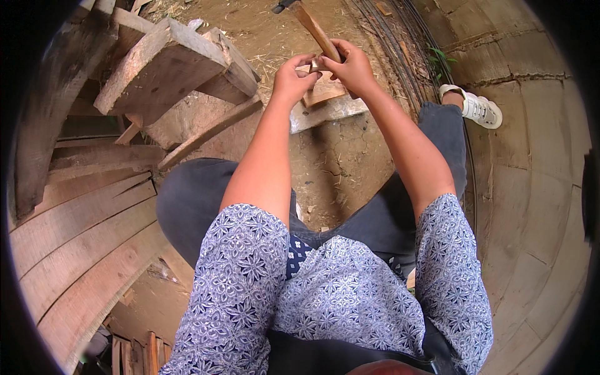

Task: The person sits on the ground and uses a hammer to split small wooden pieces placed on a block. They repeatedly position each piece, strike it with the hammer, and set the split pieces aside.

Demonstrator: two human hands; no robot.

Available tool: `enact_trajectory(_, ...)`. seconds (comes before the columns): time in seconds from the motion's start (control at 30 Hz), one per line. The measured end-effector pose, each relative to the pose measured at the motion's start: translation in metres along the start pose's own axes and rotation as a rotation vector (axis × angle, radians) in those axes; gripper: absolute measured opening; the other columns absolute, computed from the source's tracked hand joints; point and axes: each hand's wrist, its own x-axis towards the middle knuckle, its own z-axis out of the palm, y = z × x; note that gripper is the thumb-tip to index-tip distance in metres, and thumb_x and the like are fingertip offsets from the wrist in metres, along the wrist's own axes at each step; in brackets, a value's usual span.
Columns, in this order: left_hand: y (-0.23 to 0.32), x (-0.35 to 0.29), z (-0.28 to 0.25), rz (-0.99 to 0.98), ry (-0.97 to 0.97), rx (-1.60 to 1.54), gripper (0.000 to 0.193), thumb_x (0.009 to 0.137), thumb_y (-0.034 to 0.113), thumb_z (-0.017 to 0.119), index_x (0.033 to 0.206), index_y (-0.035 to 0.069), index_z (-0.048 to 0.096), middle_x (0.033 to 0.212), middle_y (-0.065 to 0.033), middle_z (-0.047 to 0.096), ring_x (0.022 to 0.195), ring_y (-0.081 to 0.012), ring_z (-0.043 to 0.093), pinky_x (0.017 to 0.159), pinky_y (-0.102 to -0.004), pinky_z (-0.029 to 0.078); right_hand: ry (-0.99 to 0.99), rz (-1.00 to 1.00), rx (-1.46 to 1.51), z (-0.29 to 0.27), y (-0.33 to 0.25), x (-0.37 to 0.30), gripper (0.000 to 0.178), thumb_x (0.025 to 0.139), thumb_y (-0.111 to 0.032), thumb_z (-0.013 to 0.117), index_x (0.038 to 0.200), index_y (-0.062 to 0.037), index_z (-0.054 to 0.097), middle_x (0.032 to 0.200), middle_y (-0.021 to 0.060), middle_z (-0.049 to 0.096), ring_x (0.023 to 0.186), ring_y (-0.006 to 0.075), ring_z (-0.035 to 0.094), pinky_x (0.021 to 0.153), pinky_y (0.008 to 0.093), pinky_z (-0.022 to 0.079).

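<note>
My right hand (353, 70) is closed around the wooden handle of a hammer (314, 31), whose dark head points up and to the left, away from me. The fingertips of both hands meet at a small pale piece of wood (315, 65). My left hand (292, 81) pinches that piece, and its exact shape is partly covered by fingers. Just below my hands lies a flat wooden block (325, 92). It rests at the edge of a longer greyish board (330, 114) on the ground.
Stacked thick planks and timbers (159, 72) rise at the left. Curved boards (94, 231) run along the lower left. A block wall (519, 200) stands close on the right, with thin dark rods (400, 47) beside it. Wood shavings litter the dirt floor (237, 19).
</note>
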Motion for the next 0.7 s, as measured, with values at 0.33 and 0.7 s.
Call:
enact_trajectory(0.33, 0.011, -0.003, 0.002, 0.000, 0.047, 0.154, 0.045, 0.083, 0.012, 0.077, 0.126, 0.005, 0.065, 0.111, -0.0078, 0.071, 0.077, -0.0078, 0.066, 0.067, -0.0249, 0.050, 0.008, -0.028, -0.010, 0.001, 0.001, -0.001, 0.041, 0.088, -0.012, 0.076, 0.125, -0.0007, 0.062, 0.096, 0.0070, 0.072, 0.075, 0.0109, 0.068, 0.057, 0.0249, 0.057)
enact_trajectory(0.7, 0.042, 0.007, -0.002, 0.070, 0.075, 0.226, 0.024, 0.087, 0.025, 0.076, 0.103, 0.007, 0.077, 0.070, 0.0005, 0.066, 0.065, -0.0050, 0.057, 0.060, -0.0246, 0.046, 0.054, -0.037, -0.016, 0.005, -0.002, -0.004, 0.041, 0.087, -0.016, 0.077, 0.123, -0.0009, 0.064, 0.095, 0.0078, 0.073, 0.074, 0.0108, 0.068, 0.059, 0.0263, 0.058)
